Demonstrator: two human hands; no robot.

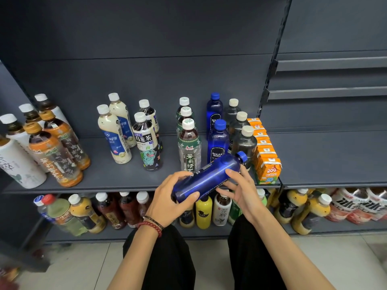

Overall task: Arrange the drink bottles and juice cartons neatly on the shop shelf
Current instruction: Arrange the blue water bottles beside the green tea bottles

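A translucent cobalt-blue plastic bottle with a blue cap (209, 176) lies tilted across both hands, just in front of the dark grey metal shelf (109, 178), its cap aimed up and right. The left hand (167, 201) wraps fingers and thumb round its base. The right hand (240, 191) pinches the shoulder between forefinger and thumb. The two-handed hold looks suited to turning the label forward before standing it. Two matching upright blue bottles (217, 143) stand in file just behind it, so the front of that file is probably its place, left of the smoky bottles and the row of orange juice cartons (267, 164).
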